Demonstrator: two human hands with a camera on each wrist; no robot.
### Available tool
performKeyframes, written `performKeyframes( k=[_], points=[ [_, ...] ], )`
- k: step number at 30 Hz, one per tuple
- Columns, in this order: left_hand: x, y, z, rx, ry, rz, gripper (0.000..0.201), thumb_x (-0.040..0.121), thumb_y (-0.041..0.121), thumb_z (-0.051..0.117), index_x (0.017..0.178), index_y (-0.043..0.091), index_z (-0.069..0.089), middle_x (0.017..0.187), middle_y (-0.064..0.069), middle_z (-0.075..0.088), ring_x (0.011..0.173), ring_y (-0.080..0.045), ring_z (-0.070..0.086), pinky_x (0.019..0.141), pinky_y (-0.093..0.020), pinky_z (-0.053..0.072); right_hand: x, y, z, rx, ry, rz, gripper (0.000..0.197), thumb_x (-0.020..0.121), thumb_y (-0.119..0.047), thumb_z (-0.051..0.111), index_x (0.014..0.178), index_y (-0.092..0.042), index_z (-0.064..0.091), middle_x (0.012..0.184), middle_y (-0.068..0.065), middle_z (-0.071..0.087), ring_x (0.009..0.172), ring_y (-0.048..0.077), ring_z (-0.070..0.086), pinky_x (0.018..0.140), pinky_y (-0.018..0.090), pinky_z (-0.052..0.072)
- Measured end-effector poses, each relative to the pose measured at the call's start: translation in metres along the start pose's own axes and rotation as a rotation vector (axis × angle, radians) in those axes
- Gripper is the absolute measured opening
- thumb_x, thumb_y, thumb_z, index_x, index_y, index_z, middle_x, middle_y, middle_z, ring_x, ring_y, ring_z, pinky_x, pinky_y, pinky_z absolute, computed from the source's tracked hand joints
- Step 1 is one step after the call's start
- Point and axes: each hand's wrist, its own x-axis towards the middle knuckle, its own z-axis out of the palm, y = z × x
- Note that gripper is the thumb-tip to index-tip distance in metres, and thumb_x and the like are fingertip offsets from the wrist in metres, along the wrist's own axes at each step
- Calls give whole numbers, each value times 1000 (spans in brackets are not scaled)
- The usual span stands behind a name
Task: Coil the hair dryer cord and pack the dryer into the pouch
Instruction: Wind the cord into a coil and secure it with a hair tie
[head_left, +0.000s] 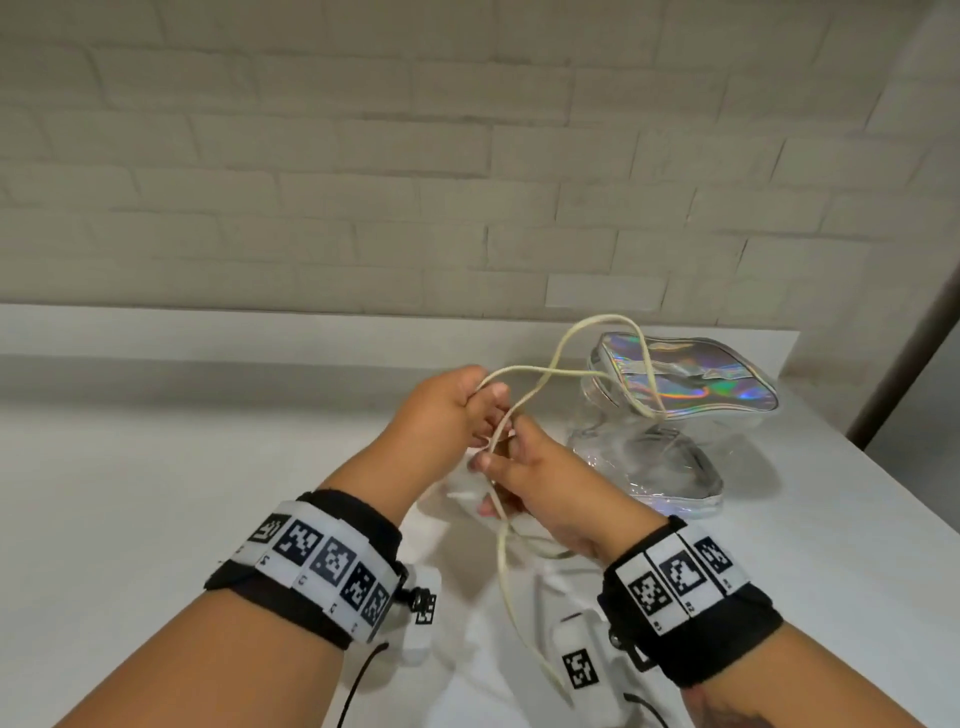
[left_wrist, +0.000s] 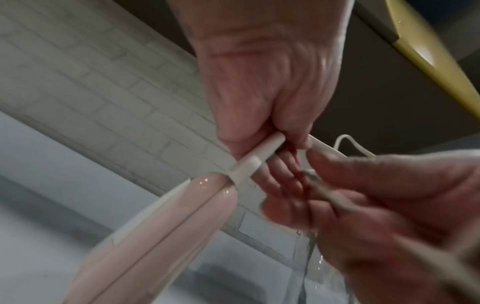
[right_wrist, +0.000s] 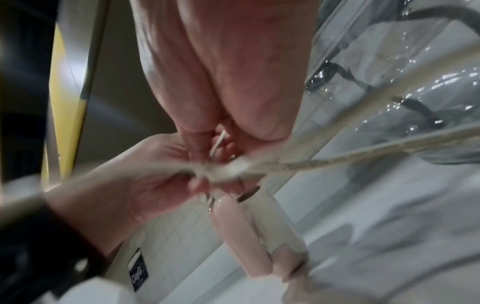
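Observation:
My left hand (head_left: 457, 410) grips the cream cord (head_left: 597, 325) above the white table (head_left: 156, 467). In the left wrist view its fingers (left_wrist: 259, 92) curl round the white cord sleeve (left_wrist: 249, 164) at the end of the pink hair dryer (left_wrist: 155, 236). My right hand (head_left: 524, 478) sits just right of and below it and pinches the cord (right_wrist: 337, 158). One cord loop rises over the pouch (head_left: 701, 384), a holographic and clear bag lying behind right. Another strand (head_left: 501, 571) hangs down toward me. In the head view my hands hide the dryer.
A pale brick wall (head_left: 363, 156) runs along the back of the table. The table's right edge (head_left: 883, 493) lies just beyond the pouch. White fabric (head_left: 467, 665) lies under my wrists at the near side.

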Motion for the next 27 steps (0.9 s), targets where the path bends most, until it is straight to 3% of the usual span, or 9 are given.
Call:
performKeyframes(
  k=[4,6,9,14,17,19,23,25,27],
  points=[
    [7,10,-21,-163,167,13,27,99,21,50,74,17,60,58,2,56,42,-7,49,46,-22,42,-3,5,-1,-51,13,0,20,97,-17,44,114,-15,54,57,1,48,43,10,38,44,19,32],
    [14,9,-39,-201,355,16,31,97,27,51,67,25,61,53,6,47,41,-8,38,45,-23,34,-4,12,-7,-22,102,-28,23,98,-21,40,95,-9,59,53,0,36,46,12,30,46,23,26],
    [19,8,-64,-346,574,-9,33,96,32,49,65,27,60,52,9,43,44,-9,33,47,-25,28,-8,27,-21,-191,229,27,31,97,-26,40,74,-17,59,49,-3,40,45,13,35,49,27,30],
    [21,14,-71,-453,668,16,33,97,31,48,67,24,57,52,8,43,44,-8,32,45,-26,25,-12,54,-47,-963,130,240,22,95,-19,40,74,-20,49,83,7,61,76,26,57,66,29,41],
    [22,21,-70,-539,670,-18,32,98,29,47,68,22,56,49,8,43,42,-7,30,44,-26,23,-12,63,-54,-1426,-86,356,19,93,-12,42,102,-11,58,110,9,63,93,26,60,76,33,45],
    [20,25,-67,-543,604,-41,31,99,28,47,70,20,56,47,9,41,40,-6,29,43,-25,21,-9,54,-52,-1539,-85,300,27,90,-19,51,115,-9,54,118,11,60,106,29,59,85,36,46],
    [14,34,-52,-489,436,-45,31,99,26,45,71,18,53,43,11,37,36,-5,26,40,-21,19,6,1,-35,-1042,168,38,92,81,-41,65,147,-9,11,150,15,29,138,30,30,110,35,27],
    [11,37,-46,-496,376,-49,30,100,26,45,72,18,53,43,11,36,36,-5,25,39,-20,20,21,-26,-22,-821,295,-115,88,85,-32,62,148,-10,5,156,10,21,142,24,22,110,27,20],
    [8,40,-39,-508,318,-47,30,100,26,45,73,17,53,43,10,36,35,-5,26,38,-19,21,39,-45,-12,-574,381,-220,70,88,-21,57,145,-13,18,147,9,38,133,21,39,101,24,28]
  ],
)
